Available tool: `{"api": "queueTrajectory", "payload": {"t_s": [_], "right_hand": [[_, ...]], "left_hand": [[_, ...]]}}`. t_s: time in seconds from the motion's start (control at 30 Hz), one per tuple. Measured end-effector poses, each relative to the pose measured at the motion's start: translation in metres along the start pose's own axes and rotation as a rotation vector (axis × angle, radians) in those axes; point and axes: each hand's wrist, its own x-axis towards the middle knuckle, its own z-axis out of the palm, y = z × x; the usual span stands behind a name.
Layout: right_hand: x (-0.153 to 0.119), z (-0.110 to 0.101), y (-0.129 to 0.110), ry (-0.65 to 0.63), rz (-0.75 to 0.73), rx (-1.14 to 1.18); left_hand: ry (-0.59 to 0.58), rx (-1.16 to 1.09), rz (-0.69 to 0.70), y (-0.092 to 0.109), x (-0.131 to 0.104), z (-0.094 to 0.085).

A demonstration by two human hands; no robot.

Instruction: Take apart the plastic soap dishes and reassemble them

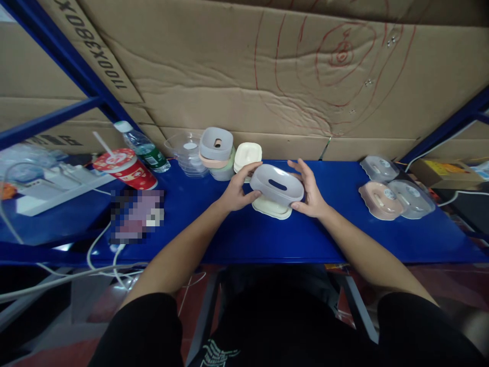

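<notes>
A grey oval plastic dish [278, 178] with a slot in its middle is held up between my two hands. Its left end is gripped by my left hand [240, 189], thumb in front and fingers behind. My right hand [310, 192] has its thumb under the dish's right end, with the fingers raised around the side. Just below the dish, a cream scalloped piece [272, 210] lies on the blue table [252, 239]. Behind my left hand are stacked cream pieces [248, 153].
Left of centre stand stacked grey, pink and green dishes [216, 148] and clear covers [190, 153]. Further left are a bottle [147, 153], a red cup [130, 169] and a power strip [61, 188]. Covered dishes [382, 200] lie at the right.
</notes>
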Motion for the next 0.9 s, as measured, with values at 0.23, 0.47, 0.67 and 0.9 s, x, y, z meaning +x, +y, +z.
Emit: {"api": "queueTrajectory", "payload": {"t_s": [0.23, 0.47, 0.67, 0.9], "right_hand": [[0.002, -0.011, 0.014, -0.099, 0.044, -0.166], [0.0, -0.007, 0.023, -0.328, 0.198, -0.278], [0.0, -0.006, 0.023, -0.385, 0.237, -0.28], [0.001, -0.009, 0.023, -0.46, 0.228, -0.33]], "left_hand": [[0.479, 0.556, -0.099, -0.008, 0.017, -0.056], [0.713, 0.55, -0.302, -0.035, 0.039, -0.063], [0.668, 0.591, -0.482, -0.053, 0.044, -0.049], [0.551, 0.664, -0.473, -0.058, 0.035, -0.052]]}}
